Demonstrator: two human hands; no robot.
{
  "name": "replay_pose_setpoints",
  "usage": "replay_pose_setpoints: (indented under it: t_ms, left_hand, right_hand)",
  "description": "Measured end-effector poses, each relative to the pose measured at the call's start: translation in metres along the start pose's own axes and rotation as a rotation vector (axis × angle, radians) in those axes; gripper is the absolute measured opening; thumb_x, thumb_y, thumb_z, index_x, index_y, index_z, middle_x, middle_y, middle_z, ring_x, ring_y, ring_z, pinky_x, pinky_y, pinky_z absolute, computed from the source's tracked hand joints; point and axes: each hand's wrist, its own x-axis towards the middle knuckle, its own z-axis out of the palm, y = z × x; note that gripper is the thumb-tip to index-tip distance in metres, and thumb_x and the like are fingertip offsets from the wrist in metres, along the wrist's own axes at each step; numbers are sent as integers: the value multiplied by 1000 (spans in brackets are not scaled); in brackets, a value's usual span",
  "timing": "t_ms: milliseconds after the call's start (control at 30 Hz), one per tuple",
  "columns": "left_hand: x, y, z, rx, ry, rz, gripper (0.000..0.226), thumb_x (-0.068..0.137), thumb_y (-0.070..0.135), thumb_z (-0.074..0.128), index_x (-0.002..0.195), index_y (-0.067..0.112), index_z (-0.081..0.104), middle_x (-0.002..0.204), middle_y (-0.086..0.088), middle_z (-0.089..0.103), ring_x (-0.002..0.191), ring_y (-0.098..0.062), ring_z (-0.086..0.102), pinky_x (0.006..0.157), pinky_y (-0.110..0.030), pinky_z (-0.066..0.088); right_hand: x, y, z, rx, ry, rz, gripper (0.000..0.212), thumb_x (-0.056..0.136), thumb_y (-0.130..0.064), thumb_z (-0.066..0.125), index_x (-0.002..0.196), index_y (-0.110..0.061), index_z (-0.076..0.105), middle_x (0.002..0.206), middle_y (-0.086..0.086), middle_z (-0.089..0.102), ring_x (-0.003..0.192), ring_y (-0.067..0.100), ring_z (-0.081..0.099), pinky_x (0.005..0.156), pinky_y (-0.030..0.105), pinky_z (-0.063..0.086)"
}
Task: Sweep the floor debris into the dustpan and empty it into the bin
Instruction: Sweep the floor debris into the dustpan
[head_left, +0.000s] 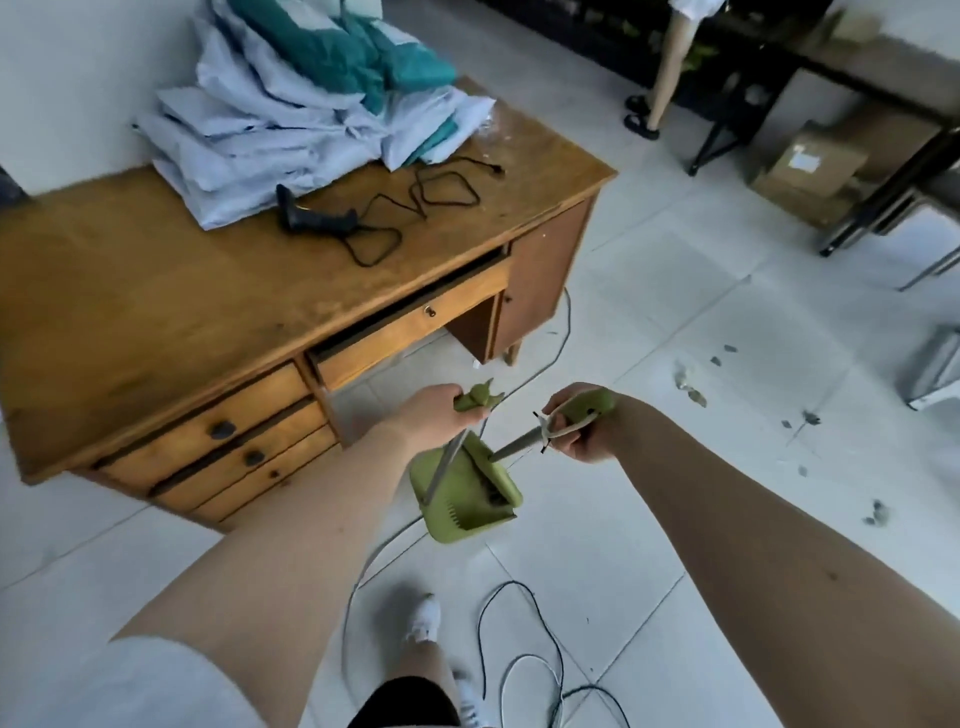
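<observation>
Gripping the pole of the dustpan (465, 501) just below in curled left fingers (470, 414) and the broom (514, 444) handle in curled right fingers (566, 447), with debris (691, 389) scattered on floor (675, 519) well off rightward, nearest right fingers.

Worn on the head, wide-angle, a single view. Looking forward and steeply down onto the tiled floor (675, 291). Close in on the left hand (436, 410) and right hand (576, 436) near mid-frame, both reaching in from the bottom edge. Near the desk (156, 312) on the left, further off toward a cardboard box (810, 166) top right. Straight down over a white shoe (423, 618) at the bottom.
</observation>
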Motion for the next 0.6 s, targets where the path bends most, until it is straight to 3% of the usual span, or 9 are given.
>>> replay_pose_setpoints:
  t_ms: [100, 267, 367, 500, 600]
  left_hand:
    - [39, 31, 5, 7, -113, 60, 41, 88, 61, 48, 86, 21, 52, 69, 0, 58, 60, -15, 57, 53, -29, 40]
    - [96, 76, 22, -68, -290, 67, 50, 95, 49, 45, 118, 5, 49, 75, -10, 59, 64, -23, 54, 66, -35, 45]
    - [116, 93, 43, -53, -364, 101, 50, 96, 47, 45, 119, 4, 50, 76, -10, 60, 68, -24, 57, 73, -38, 49]
    - [143, 118, 74, 106, -319, 129, 50, 99, 47, 36, 126, 5, 45, 118, -16, 61, 108, -31, 59, 93, -41, 46]
    - [162, 142, 101, 126, -311, 132, 49, 100, 44, 34, 129, 5, 43, 128, -18, 56, 117, -33, 54, 93, -39, 44]
  right_hand:
    - [-4, -15, -37, 124, 101, -42, 29, 90, 0, 41, 63, -10, 43, 47, 8, 48, 30, 19, 44, 29, 17, 32]
    - [-10, -29, -98, 301, 209, -97, 29, 91, 1, 39, 65, -11, 42, 51, 9, 49, 30, 19, 45, 31, 16, 32]
    - [-14, -25, -130, 408, 237, -109, 25, 91, 0, 40, 68, -10, 43, 50, 9, 48, 30, 19, 45, 30, 16, 32]
    - [-18, -16, -177, 567, 272, -106, 20, 89, -3, 48, 70, -10, 45, 49, 9, 50, 31, 18, 48, 32, 16, 35]
    - [-16, -10, -217, 633, 301, -76, 16, 88, -6, 53, 73, -3, 51, 52, 14, 58, 32, 18, 52, 36, 14, 41]
